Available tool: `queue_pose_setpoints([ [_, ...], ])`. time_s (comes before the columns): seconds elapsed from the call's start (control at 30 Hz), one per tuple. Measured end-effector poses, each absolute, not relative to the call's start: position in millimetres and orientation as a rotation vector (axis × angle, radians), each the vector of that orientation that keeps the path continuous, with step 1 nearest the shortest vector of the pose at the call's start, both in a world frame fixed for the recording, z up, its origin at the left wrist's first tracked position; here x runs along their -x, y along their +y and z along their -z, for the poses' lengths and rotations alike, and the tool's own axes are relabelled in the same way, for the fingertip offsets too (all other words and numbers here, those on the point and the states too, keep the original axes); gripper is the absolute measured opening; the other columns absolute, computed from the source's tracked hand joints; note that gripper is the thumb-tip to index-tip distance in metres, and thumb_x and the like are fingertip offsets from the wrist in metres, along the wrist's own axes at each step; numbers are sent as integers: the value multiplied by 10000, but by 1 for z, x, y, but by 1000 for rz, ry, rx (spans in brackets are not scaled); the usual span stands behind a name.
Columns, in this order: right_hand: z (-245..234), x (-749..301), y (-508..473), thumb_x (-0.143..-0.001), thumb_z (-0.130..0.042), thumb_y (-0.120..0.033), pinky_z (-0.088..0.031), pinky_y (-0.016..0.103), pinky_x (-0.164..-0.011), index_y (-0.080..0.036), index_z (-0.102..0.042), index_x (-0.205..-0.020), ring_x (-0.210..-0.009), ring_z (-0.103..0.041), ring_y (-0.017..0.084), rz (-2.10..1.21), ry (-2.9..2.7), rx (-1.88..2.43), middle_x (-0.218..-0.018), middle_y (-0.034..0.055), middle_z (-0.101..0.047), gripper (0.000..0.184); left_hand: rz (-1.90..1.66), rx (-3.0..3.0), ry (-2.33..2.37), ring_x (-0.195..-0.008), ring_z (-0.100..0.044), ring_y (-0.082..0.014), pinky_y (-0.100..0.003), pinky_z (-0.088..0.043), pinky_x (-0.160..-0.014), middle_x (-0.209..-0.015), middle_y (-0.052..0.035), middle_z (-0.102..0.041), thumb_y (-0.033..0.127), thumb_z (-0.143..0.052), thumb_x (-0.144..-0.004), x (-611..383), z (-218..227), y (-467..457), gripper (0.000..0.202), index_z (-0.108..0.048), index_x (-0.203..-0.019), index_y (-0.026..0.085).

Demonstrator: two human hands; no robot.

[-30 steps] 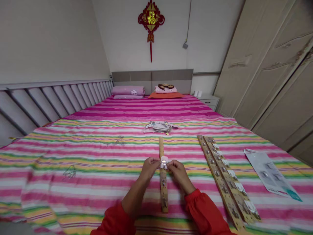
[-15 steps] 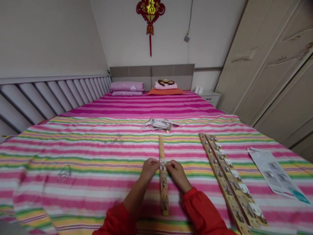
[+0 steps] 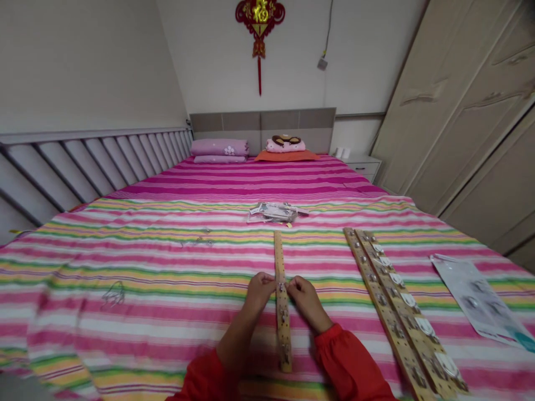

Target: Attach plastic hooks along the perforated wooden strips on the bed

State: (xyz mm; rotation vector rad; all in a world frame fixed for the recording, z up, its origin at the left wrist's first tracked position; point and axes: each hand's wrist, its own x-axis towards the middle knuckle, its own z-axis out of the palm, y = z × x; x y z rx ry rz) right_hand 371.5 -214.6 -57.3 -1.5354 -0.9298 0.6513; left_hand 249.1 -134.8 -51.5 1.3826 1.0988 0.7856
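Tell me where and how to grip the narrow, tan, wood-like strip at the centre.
Probably best pinched from above, across both long edges at the far end of the narrow, tan, wood-like strip: it lies flat, and the small, shiny metal fittings sit on its nearer part.

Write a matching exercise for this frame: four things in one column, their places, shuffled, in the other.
1. Single wooden strip
2. Teal-cornered packet
3. Red ornament
4. Orange cloth

A. On the wall above the headboard
B. Between the left hand and the right hand
C. Under the pink bundle
D. Right of the paired wooden strips

Pairs: 1-B, 2-D, 3-A, 4-C
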Motion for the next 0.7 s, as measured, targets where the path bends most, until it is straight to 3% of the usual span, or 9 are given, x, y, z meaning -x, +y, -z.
queue_pose_setpoints([
  [0.23,60,-373,-215,-571,-694,-473,-324,246,-466,-185,-584,-619,-462,-401,115,-777,-859,1424,-471,-54,-473,312,-777,-1361,1132,-553,-563,-127,-219,-411,-539,-495,44,-560,190,-675,-518,-252,54,-139,131,-552,-563,177],
  [0.47,62,-371,-228,-627,-691,-524,-319,233,-470,-177,-607,-689,-504,-416,113,-805,-744,1304,-533,-37,-494,363,-799,-1407,1105,-514,-569,-135,-229,-420,-489,-530,2,-610,265,-629,-574,-215,36,-111,149,-633,-669,150],
  [0.53,64,-372,-228,-623,-703,-518,-340,237,-487,-176,-624,-690,-530,-441,124,-800,-743,1307,-554,-25,-518,358,-901,-1439,1172,-526,-556,-129,-234,-431,-521,-529,10,-592,278,-610,-586,-189,27,-84,157,-632,-676,150],
  [0.7,65,-372,-226,-612,-697,-548,-350,246,-483,-183,-635,-662,-531,-450,138,-800,-743,1340,-551,-15,-522,373,-1249,-1443,1546,-757,-585,-170,-288,-457,-739,-712,-17,-625,261,-513,-674,-112,12,-11,151,-592,-759,163],
])
